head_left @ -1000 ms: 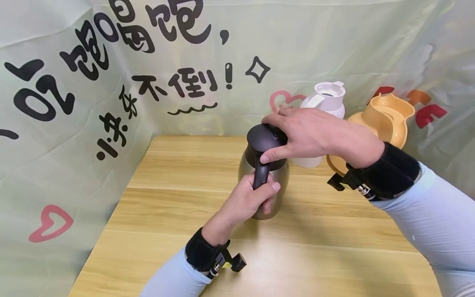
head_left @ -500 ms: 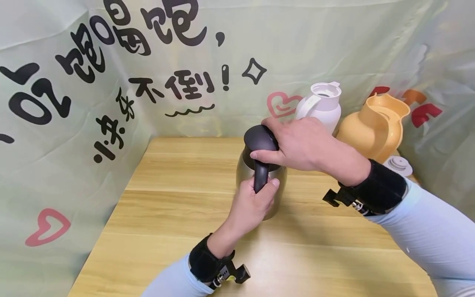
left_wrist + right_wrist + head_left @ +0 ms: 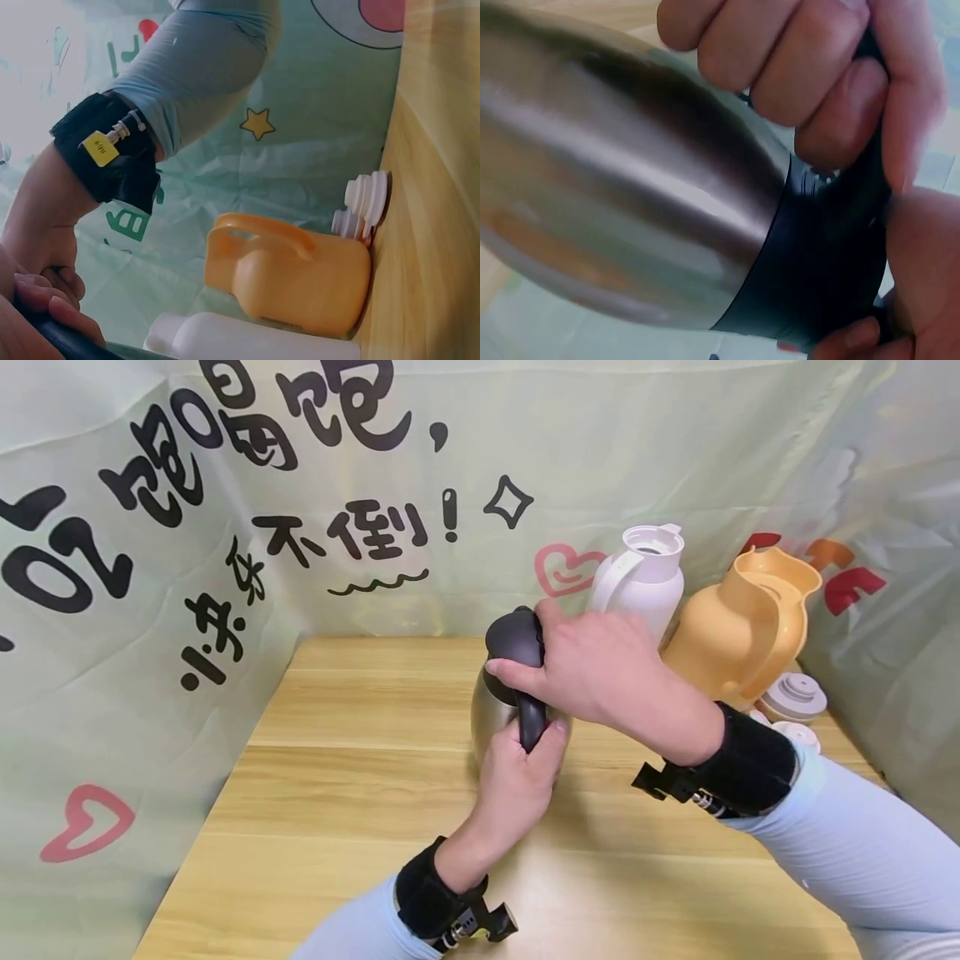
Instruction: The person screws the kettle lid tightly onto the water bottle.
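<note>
A stainless-steel vacuum jug (image 3: 490,718) with a black collar stands on the wooden table in the head view. My left hand (image 3: 516,781) grips its black handle (image 3: 532,723), fingers wrapped round it. Over the top, my right hand (image 3: 600,662) holds the black lid (image 3: 512,637), thumb along the near side and fingers on the far side. Up close in the right wrist view, the shiny jug body (image 3: 645,187) leads to the dark collar (image 3: 810,255), with curled left-hand fingers (image 3: 780,60) beside it. The right palm hides part of the lid.
Behind the right hand stand a white jug (image 3: 648,581) with an uncovered mouth and an orange jug (image 3: 701,639). White stoppers (image 3: 793,697) lie beside the orange jug on the table (image 3: 360,760). A printed cloth (image 3: 637,443) hangs around the back and sides.
My right hand has turned on the jug's top, its thumb swinging left and its wrist coming nearer. The stoppers have come into view from behind the arm. The left hand keeps its grip.
</note>
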The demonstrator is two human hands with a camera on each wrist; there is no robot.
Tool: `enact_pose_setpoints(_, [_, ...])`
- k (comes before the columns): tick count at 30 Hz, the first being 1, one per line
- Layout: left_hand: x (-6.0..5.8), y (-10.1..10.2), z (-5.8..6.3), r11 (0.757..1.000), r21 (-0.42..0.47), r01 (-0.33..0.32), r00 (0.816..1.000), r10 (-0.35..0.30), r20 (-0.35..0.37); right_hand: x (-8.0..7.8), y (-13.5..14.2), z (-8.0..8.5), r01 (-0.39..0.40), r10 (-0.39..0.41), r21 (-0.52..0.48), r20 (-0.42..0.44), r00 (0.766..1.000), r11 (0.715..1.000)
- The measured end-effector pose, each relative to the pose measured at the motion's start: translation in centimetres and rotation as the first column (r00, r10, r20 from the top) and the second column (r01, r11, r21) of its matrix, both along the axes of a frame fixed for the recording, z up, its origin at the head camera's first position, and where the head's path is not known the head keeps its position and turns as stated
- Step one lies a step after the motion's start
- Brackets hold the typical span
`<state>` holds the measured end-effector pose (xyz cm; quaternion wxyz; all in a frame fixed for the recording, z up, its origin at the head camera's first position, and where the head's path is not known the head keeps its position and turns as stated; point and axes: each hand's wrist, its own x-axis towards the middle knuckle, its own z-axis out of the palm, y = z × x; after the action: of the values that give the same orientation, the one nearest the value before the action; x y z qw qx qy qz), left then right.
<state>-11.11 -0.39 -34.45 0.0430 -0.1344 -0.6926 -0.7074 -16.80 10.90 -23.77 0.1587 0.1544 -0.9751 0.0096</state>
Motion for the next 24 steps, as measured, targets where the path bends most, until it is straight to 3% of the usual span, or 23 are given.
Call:
enact_pose_setpoints(7, [0.2,0.6,0.4,0.998,-0.033,-0.059,0.998,0.059,-0.002,0.6,-0.9,0.0,0.082,-0.082,-0.016,-0.013,0.997,0.997])
enact_pose_setpoints(13, [0.1,1.1,0.3,0.997,-0.035,-0.071,0.997,0.071,-0.010,0.5,-0.8,0.0,0.039,-0.039,-0.019,-0.039,0.998,0.999])
enact_pose_setpoints(19, [0.0,1.3,0.2,0.999,-0.029,-0.040,0.999,0.039,-0.015,0.0,0.0,0.0,-0.048,0.047,-0.017,-0.015,0.999,0.999])
enact_pose_setpoints(24, [-0.5,0.7,0.0,0.997,0.005,0.071,0.997,-0.071,-0.031,-0.4,0.9,0.9,-0.121,0.121,-0.005,0.107,0.987,0.993])
